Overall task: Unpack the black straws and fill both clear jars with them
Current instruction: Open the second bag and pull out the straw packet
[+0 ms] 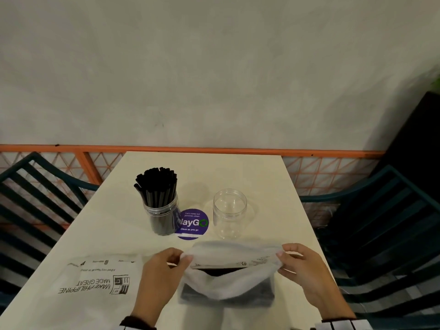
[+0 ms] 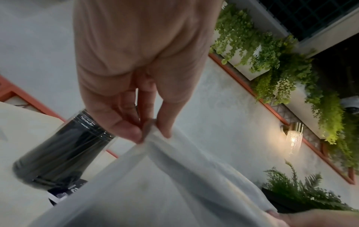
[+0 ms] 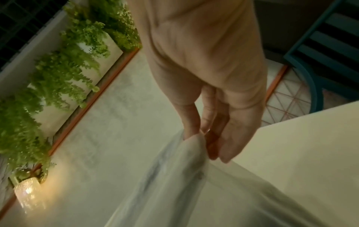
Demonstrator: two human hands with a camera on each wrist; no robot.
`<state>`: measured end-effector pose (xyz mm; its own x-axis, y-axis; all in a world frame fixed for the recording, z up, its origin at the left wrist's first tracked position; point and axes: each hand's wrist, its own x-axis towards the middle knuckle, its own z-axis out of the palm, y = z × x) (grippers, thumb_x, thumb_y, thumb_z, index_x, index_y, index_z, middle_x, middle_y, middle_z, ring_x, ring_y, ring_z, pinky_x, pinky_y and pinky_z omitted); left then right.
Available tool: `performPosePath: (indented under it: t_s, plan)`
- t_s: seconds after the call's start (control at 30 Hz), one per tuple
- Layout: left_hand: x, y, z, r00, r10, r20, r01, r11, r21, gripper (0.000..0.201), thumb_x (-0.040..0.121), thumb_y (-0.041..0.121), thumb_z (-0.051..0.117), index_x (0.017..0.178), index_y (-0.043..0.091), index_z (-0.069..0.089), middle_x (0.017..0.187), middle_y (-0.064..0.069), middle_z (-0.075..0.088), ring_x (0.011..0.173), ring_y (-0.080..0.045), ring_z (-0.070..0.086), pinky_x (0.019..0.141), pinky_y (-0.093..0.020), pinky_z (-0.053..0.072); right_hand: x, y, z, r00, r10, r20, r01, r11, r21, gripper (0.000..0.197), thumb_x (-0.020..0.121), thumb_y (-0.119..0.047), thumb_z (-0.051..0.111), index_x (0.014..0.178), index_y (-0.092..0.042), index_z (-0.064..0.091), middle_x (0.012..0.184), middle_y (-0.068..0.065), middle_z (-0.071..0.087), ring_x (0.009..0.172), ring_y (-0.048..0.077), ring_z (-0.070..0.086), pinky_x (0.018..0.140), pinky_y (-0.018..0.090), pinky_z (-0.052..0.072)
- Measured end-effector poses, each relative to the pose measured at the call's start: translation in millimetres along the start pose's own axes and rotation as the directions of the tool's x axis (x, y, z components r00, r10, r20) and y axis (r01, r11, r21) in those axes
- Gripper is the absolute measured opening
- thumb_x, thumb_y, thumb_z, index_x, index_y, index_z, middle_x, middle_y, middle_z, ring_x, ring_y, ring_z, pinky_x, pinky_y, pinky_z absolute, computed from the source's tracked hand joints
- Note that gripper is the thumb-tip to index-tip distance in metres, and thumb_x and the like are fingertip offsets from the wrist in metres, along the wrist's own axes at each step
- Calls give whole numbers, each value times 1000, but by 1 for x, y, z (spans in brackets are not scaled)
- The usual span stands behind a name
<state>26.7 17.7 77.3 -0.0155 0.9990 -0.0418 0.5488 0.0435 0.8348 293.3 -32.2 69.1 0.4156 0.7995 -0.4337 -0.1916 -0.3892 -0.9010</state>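
Note:
A white plastic bag point(image 1: 228, 279) with a dark pack of black straws point(image 1: 221, 272) showing inside lies at the table's near edge. My left hand point(image 1: 184, 258) pinches the bag's left mouth edge point(image 2: 153, 135). At the right mouth edge point(image 3: 194, 141), my right hand point(image 1: 281, 259) pinches it too, so the opening is stretched wide. Behind the bag stand two clear jars. The left jar point(image 1: 162, 210) is packed with upright black straws point(image 1: 157, 184); in the left wrist view this jar point(image 2: 64, 147) is just beyond my fingers. The right jar point(image 1: 229, 213) is empty.
A second white printed bag point(image 1: 95, 282) lies flat at the near left of the cream table point(image 1: 273, 182). A purple round sticker point(image 1: 194, 223) sits between the jars. Dark teal chairs point(image 1: 381, 222) flank both sides, and an orange lattice rail point(image 1: 214, 148) runs behind.

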Motion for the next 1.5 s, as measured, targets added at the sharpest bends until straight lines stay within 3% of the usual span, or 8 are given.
performPosePath:
  t_s: [0.13,0.27,0.47,0.6,0.73,0.9,1.3,1.5]
  plan:
    - [0,-4,8,947,-162,276,235,937,-259,21,87,20,58,76,10,73,82,-10,72,71,-22,63,70,-32,49,-3,5,14,980,133,145,-159,969,188,17,87,7,51,97,-7,50,83,19,65,69,27,61,66,34,52]
    - [4,-1,0,788,-275,551,583,621,-524,20,81,10,55,90,1,71,85,-8,69,75,-21,55,67,-33,44,-2,4,9,898,191,397,-344,866,364,16,84,6,47,94,-2,56,77,16,69,63,26,67,57,34,58]
    - [9,0,-10,692,-354,629,720,280,-635,20,68,5,47,54,6,61,55,-6,62,66,-19,46,62,-31,36,-5,-4,-4,854,164,494,-396,820,413,13,69,4,63,81,5,69,75,16,69,64,26,68,54,31,58]
    - [6,0,-6,754,-342,562,657,381,-650,16,76,12,53,62,12,60,58,-1,64,67,-17,48,64,-31,39,-11,-7,-4,905,81,418,-241,907,345,30,66,-5,70,91,-14,56,73,7,66,64,21,64,51,30,52]
    - [4,-4,3,866,-253,432,450,772,-450,17,70,17,74,82,11,64,84,-4,68,80,-18,57,70,-32,48,-11,6,0,975,-6,222,15,999,-37,47,74,9,58,108,-20,43,86,11,54,75,23,55,67,36,49]
    - [4,-7,14,942,-210,260,223,975,-20,27,69,21,76,80,15,52,81,-2,57,79,-18,52,64,-25,41,-5,23,9,957,-289,-21,219,767,-603,11,86,-6,55,83,-17,56,84,10,64,74,22,57,61,25,46]
    - [4,-26,17,972,-161,173,179,979,-93,27,83,25,63,60,12,67,57,-3,60,59,-20,50,62,-32,42,-3,26,9,999,35,23,-33,994,-100,5,87,-2,58,88,-7,58,79,17,67,71,25,60,64,29,49]
    - [7,-27,5,821,-358,445,568,593,-571,17,87,15,51,80,12,67,71,3,60,67,-8,44,62,-25,30,4,27,-3,933,288,215,-330,924,191,21,82,0,61,81,-15,46,54,-1,46,41,10,33,36,21,24]
